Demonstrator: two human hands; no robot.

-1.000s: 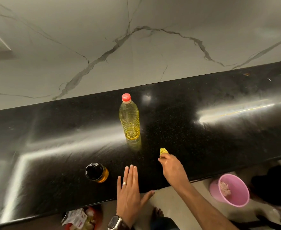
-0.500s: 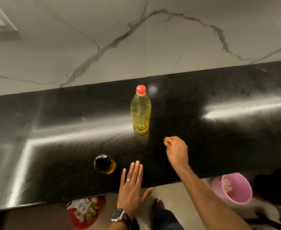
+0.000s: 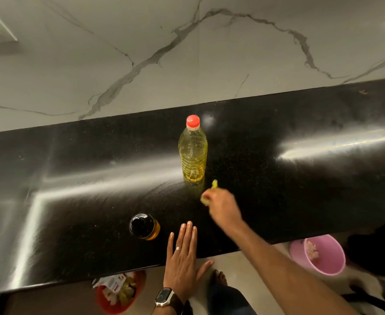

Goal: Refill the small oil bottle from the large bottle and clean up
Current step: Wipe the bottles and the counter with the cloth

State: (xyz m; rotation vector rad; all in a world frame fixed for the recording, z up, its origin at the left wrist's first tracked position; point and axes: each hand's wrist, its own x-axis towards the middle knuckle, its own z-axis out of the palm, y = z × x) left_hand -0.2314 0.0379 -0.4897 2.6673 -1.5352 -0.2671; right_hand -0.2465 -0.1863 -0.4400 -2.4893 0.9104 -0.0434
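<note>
Right hand point(image 3: 224, 209) clutches a yellow cloth point(image 3: 214, 184) just before the large oil bottle point(image 3: 193, 153); left hand point(image 3: 183, 258) lies flat, fingers straight, on the worktop's point(image 3: 300, 201) front edge

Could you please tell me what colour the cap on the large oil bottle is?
Red; the cap shows clearly in the head view.
</note>
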